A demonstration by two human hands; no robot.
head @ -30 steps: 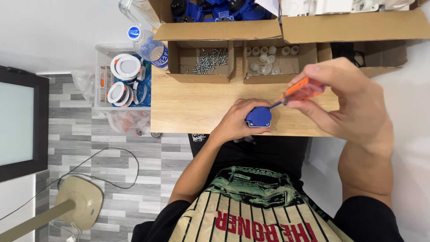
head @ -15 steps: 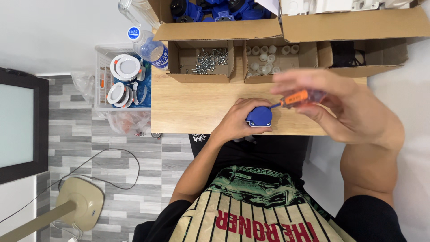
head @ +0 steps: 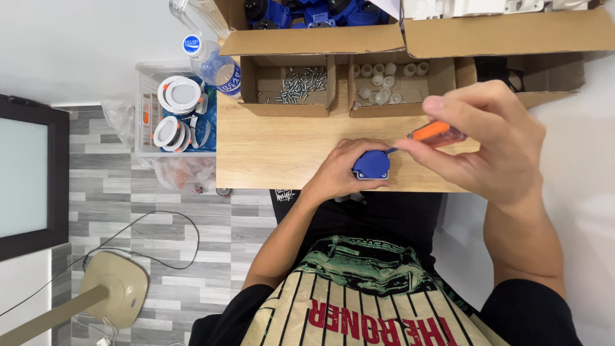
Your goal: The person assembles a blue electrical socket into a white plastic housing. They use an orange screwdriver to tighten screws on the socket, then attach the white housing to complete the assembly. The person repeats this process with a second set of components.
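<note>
Wooden tabletop [head: 282, 154]: left hand [head: 339, 173] clamping small blue plastic housing [head: 371, 165], right hand [head: 480, 144] pinching orange-handled screwdriver [head: 430, 132]. Best kept upright, pressed firmly, turned slowly.

Open brown cardboard boxes [head: 410, 38] along desk's far edge — dark-framed screen [head: 25, 173] left

My light wooden tabletop [head: 282, 154] carries two open cardboard trays at its far edge: one of loose screws [head: 291, 86], one of small white caps [head: 394, 86]; a blue plastic part [head: 371, 165] rests near me.
</note>
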